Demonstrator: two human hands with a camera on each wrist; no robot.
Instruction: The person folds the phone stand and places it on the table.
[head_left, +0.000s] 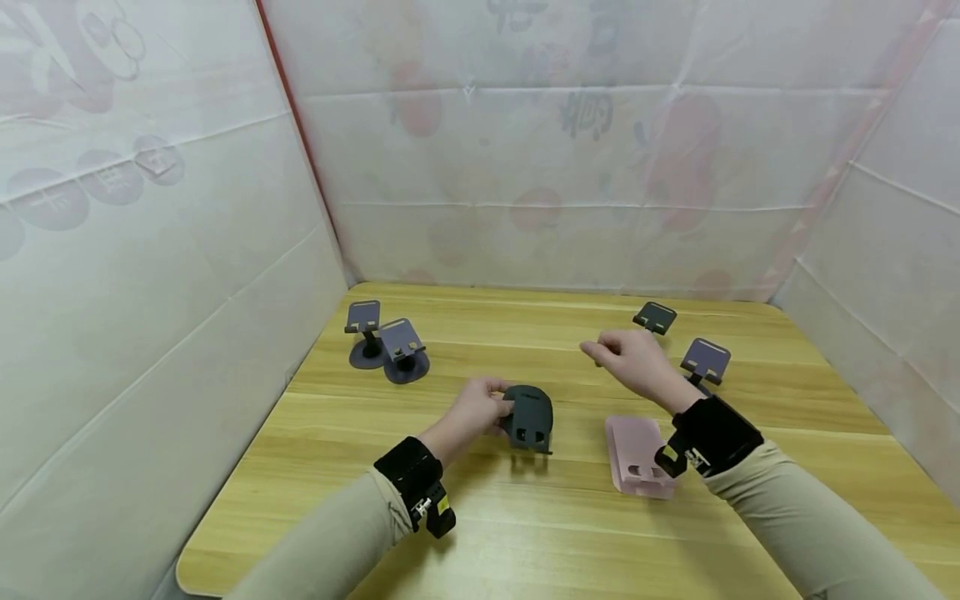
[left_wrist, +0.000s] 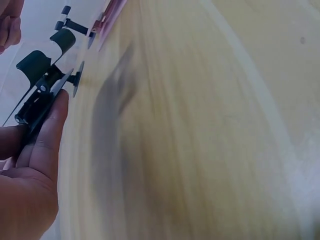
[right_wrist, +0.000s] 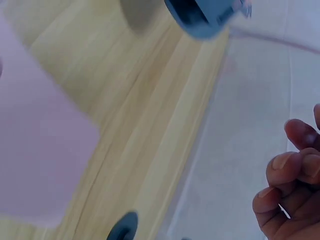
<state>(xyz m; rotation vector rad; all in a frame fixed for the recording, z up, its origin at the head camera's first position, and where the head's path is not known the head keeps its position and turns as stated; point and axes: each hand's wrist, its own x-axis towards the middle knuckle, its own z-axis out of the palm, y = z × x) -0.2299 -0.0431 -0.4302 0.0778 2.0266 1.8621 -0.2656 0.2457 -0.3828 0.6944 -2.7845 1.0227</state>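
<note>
My left hand grips a dark grey-green folding phone stand by its left side, slightly above the table. In the left wrist view the thumb and fingers pinch the flat part of that phone stand. My right hand hovers over the right half of the table with its fingers loosely curled and nothing in them. The right wrist view shows the same hand with thumb and fingertips close together. Below the right wrist lies a pink folded phone stand, partly covered by the wrist strap.
Two purple-grey phone stands stand upright side by side at the back left. Behind the right hand are a black phone stand and another purple-grey one. Printed white sheeting walls the wooden table at the back and sides.
</note>
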